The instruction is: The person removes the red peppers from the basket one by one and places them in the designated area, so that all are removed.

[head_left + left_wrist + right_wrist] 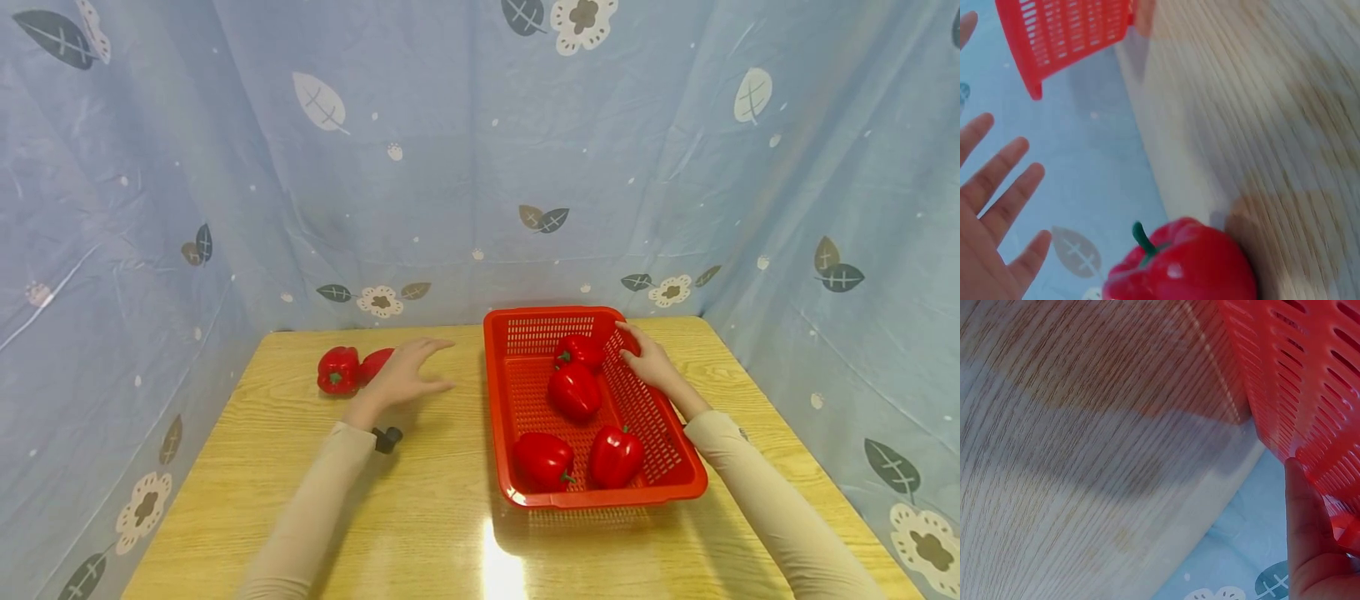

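My left hand [401,375] is over the left part of the table, fingers spread and holding nothing. Close by lie a red bell pepper [339,371] with a green stem and a second red pepper [375,364], partly hidden by the hand. In the left wrist view, one bell pepper [1185,265] shows below the spread fingers [1013,200]. My right hand [651,360] grips the right rim of a red plastic basket [495,400], one finger [1305,512] lying along the outer wall. Inside the basket are several red bell peppers [576,392].
A wooden table [420,508] carries everything. Blue patterned curtains [420,167] hang behind it and at both sides. A small black object [387,439] shows at the left wrist.
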`<state>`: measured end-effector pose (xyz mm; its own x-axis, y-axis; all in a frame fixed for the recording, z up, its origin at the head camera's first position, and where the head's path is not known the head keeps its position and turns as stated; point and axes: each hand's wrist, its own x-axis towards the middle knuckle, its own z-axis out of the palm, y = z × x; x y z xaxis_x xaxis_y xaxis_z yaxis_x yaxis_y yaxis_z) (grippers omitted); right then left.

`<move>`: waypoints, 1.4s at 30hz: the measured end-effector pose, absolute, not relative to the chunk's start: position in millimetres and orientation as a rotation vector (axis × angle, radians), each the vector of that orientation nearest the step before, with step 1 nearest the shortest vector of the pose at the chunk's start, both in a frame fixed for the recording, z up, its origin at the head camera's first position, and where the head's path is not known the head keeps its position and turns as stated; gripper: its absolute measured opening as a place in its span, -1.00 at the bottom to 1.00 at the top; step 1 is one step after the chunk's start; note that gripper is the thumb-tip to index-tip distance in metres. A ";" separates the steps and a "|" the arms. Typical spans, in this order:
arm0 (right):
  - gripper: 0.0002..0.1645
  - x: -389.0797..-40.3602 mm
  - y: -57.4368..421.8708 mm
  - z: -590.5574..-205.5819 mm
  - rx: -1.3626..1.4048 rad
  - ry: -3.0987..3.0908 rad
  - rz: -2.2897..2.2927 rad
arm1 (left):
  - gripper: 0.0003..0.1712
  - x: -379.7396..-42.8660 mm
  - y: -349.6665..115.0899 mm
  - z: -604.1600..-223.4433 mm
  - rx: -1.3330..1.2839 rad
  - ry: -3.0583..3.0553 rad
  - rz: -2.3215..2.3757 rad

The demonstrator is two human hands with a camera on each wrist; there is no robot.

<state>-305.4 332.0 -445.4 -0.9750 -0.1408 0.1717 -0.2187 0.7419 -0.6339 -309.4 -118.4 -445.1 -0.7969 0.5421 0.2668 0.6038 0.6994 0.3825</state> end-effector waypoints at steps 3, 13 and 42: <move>-0.34 -305.4 332.4 -445.9 0.298 -2.829 1.036 | -0.16 -308.6 -112.8 -444.8 -0.958 -2.761 -0.720; -0.34 -303.1 333.0 -447.2 0.291 -2.846 1.058 | -0.17 -304.3 -93.7 -438.9 -1.012 -2.762 -0.806; -0.34 -305.8 332.1 -442.8 0.290 -2.856 1.019 | -0.14 -285.7 -41.9 -429.9 -1.263 -2.747 -0.843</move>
